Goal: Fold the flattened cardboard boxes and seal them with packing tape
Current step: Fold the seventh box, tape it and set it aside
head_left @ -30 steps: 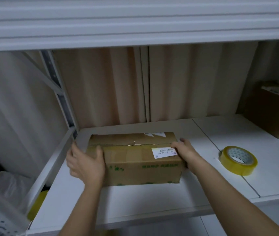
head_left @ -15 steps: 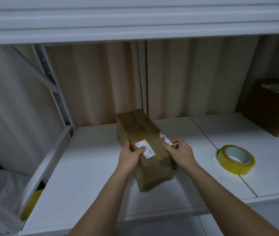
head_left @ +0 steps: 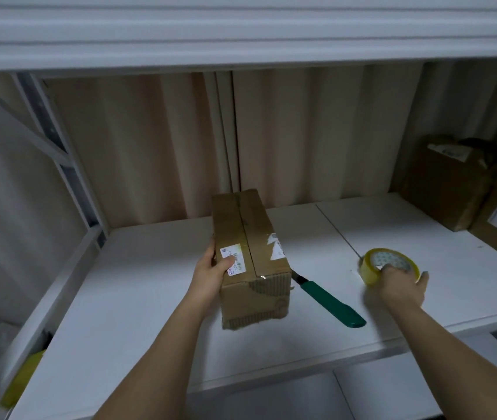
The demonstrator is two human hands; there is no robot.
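Already folded, the brown cardboard box (head_left: 248,256) was clamped by the left hand (head_left: 210,272); right hand (head_left: 400,286) grasped the yellow tape roll (head_left: 388,269); top-seam sealing seemingly remained.

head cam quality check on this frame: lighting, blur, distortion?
Head view: dim, flat light, soft shadow under the cardboard box. Right hand on the tape roll is motion-smeared; left hand on the box is sharper. Small glare spot on the box's near top edge. Wide-angle bending shows in the shelf edges; corners go soft.
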